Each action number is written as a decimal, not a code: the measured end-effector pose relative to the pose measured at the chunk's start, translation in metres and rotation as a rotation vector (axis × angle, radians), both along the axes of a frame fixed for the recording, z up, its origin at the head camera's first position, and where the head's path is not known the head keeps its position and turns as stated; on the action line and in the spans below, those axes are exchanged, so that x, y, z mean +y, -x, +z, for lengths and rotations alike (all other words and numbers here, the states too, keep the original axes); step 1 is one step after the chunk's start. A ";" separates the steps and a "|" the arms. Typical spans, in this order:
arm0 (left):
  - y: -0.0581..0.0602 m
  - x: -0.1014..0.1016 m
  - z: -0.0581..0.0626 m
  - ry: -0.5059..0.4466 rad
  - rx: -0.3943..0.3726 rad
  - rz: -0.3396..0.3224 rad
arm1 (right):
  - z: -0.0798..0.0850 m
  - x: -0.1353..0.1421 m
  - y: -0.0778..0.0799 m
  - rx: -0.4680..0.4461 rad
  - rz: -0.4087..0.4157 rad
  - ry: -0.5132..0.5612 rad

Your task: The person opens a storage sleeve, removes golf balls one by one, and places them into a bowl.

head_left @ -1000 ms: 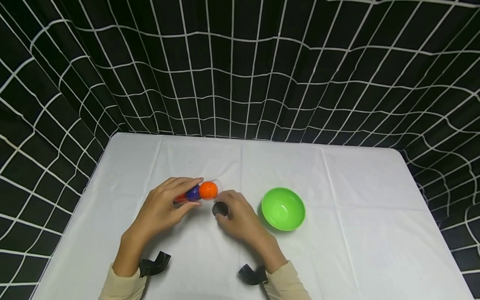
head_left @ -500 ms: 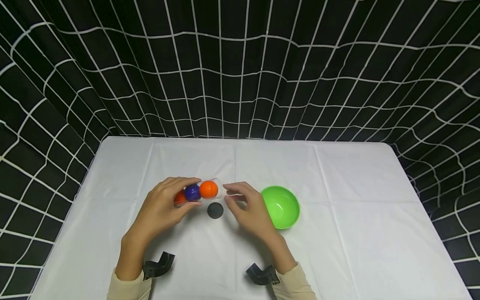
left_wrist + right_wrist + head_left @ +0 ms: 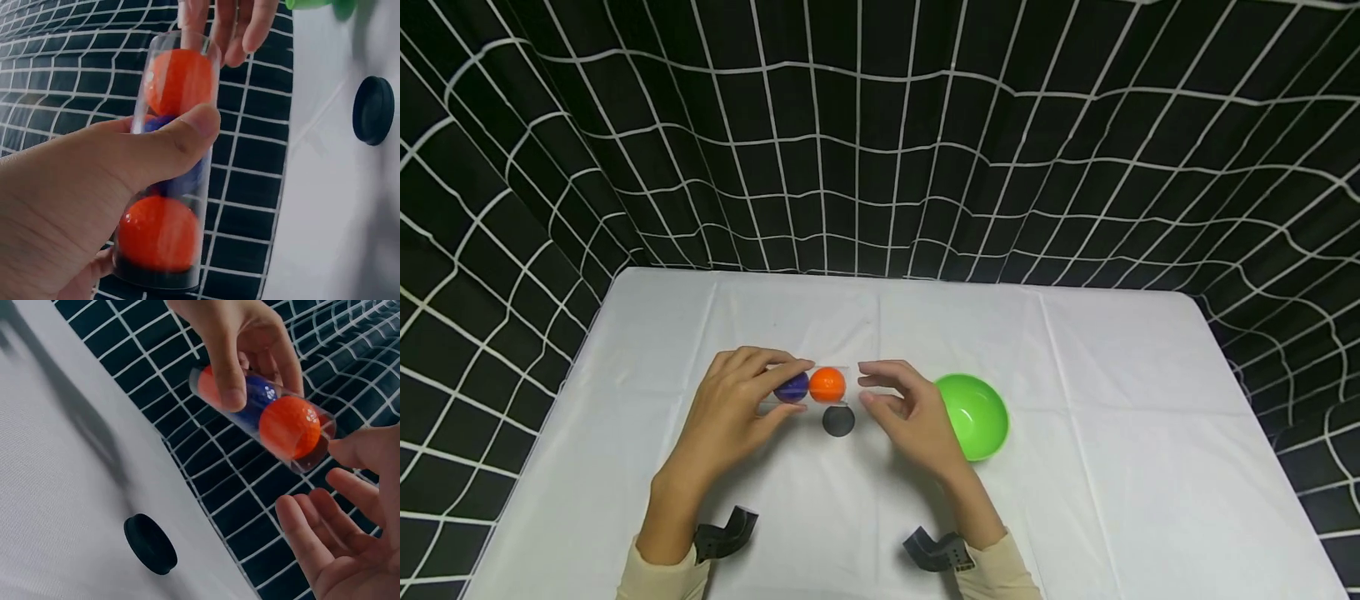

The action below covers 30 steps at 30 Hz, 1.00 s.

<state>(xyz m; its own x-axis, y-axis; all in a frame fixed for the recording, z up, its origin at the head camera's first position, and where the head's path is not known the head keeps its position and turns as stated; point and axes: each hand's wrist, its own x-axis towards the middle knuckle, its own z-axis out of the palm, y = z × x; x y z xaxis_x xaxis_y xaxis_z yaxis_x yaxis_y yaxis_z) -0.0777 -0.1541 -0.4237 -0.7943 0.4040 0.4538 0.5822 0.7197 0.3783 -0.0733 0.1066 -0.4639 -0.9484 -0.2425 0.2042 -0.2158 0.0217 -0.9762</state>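
Observation:
My left hand (image 3: pixel 726 408) holds a clear tube (image 3: pixel 165 42) lengthwise, fingers on one side and thumb on the other. Inside, a dimpled orange ball (image 3: pixel 827 385) sits nearest the uncapped end, followed by a blue ball (image 3: pixel 792 387). Another orange ball (image 3: pixel 159 234) lies at the black-based end; in the head view my left hand hides it. My right hand (image 3: pixel 917 421) hovers just off the tube's mouth, fingers relaxed and gripping nothing. On the white cloth below the tube is a round black cap (image 3: pixel 838 421).
A green bowl (image 3: pixel 981 417) stands right behind my right hand, partly covered by it. White cloth (image 3: pixel 1135 433) covers the table. Black curtain with white grid lines (image 3: pixel 880 167) surrounds its back and sides. Black wrist mounts (image 3: pixel 726 533) stick out at both wrists.
My right hand has drawn back rightward from the tube's mouth and the cap. The tube, still in my left hand, has turned more level, and its far orange ball is now hidden in the head view.

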 end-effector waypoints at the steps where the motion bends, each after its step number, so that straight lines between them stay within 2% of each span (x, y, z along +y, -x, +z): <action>1: 0.000 0.001 0.000 0.011 0.007 -0.002 | -0.001 0.000 0.000 -0.008 0.009 0.005; 10: -0.003 0.004 0.000 0.071 0.058 0.018 | -0.004 0.002 0.000 -0.006 0.066 0.017; 18: -0.005 0.004 0.003 0.104 0.100 0.031 | 0.001 0.001 0.000 -0.007 0.088 0.015; 25: -0.004 0.004 0.002 0.082 0.068 0.037 | 0.004 0.001 -0.001 -0.052 0.092 0.012; 30: -0.004 0.004 0.000 0.041 0.038 0.029 | 0.005 0.004 -0.003 -0.052 0.054 0.043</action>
